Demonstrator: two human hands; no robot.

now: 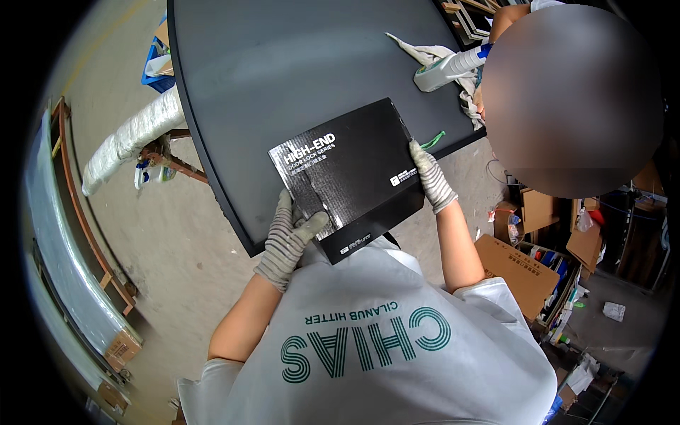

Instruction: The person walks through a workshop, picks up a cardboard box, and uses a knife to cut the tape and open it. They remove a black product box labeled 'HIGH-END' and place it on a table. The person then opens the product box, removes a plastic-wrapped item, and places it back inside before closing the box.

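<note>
Between my two hands is a black cardboard box (354,177) with white print, held close to my body at the near edge of a dark panel (283,64). My left hand (289,241), in a grey striped glove, grips the box's left end with its thumb on top. At the opposite end my right hand (432,177), gloved the same way, presses against the side, its thumb by the upper right corner. The box's underside is hidden. A green tie (433,139) lies on the panel just past my right hand.
A white spray bottle (446,69) and a pale rag (425,53) are on the panel beside another person at right. Wrapped panels (78,262) lean at far left. A plastic-wrapped roll (134,138) sticks out left; cardboard boxes (517,273) stand at lower right.
</note>
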